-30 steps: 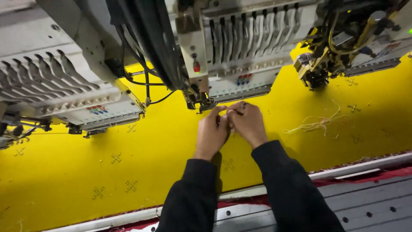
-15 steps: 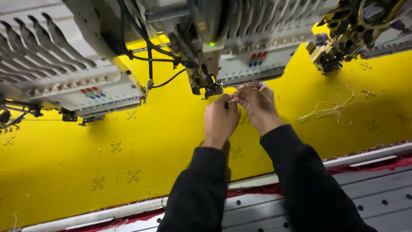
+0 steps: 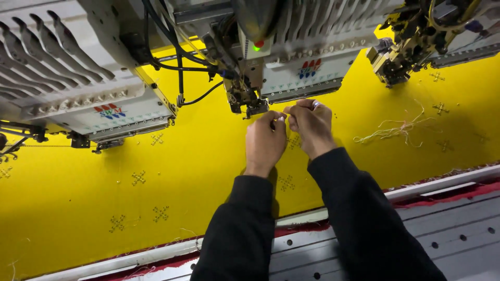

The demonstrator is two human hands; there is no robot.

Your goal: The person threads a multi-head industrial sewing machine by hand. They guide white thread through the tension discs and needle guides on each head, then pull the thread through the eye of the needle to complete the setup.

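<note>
Both hands are raised over a stretch of yellow cloth (image 3: 208, 171), right below the needle end (image 3: 250, 104) of an embroidery machine head (image 3: 291, 57). The left hand (image 3: 264, 143) has its fingers curled in, thumb and forefinger pressed together at the tip as if pinching something very thin; the thread itself is too fine to make out. The right hand (image 3: 311, 125) sits just beside it, fingertips almost touching the left's, fingers bunched together in the same pinch, with a ring on one finger. Both arms wear black sleeves (image 3: 245, 234).

The cloth lies flat under the machine and carries small stitched cross patterns (image 3: 138, 178) spread across it. A loose tangle of pale threads (image 3: 396, 129) lies on the cloth to the right of the hands, well apart from them. A second machine head (image 3: 78, 88) stands to the left, a third (image 3: 416, 41) to the right. A small green light (image 3: 256, 48) glows on the middle head. Along the near edge of the cloth runs a grey metal rail (image 3: 442, 184) with a strip of red (image 3: 458, 193) beside it
</note>
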